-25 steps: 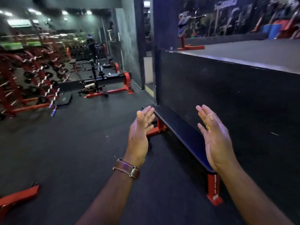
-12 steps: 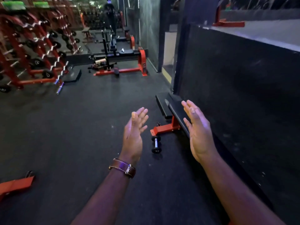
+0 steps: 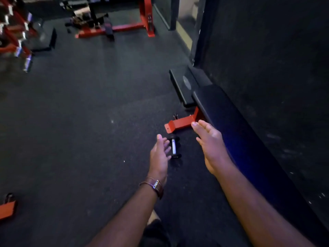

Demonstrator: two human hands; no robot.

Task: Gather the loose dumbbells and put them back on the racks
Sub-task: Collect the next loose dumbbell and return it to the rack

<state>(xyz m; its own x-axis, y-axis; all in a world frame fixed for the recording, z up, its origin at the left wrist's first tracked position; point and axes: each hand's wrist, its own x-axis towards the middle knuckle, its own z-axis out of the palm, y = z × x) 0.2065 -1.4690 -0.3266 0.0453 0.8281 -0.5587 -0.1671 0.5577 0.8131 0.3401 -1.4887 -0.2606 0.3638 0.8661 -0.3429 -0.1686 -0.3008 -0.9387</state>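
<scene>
Brown leather circles my left wrist, a watch strap [image 3: 154,186], and above it my left hand [image 3: 160,154] is spread open, its fingertips just beside a small dumbbell [image 3: 174,148] lying on the dark rubber floor [image 3: 80,122]. My right hand [image 3: 211,145] is open too, flat and empty, over the gap between the dumbbell and the black bench [image 3: 231,122] along the wall. The dumbbell lies near the bench's red foot [image 3: 179,124]. Far off at the floor's upper left edge stand the red racks [image 3: 12,38], blurred.

A dumbbell [image 3: 174,148] lies on the floor [image 3: 89,122] between both hands, near the bench [image 3: 222,113] foot.
</scene>
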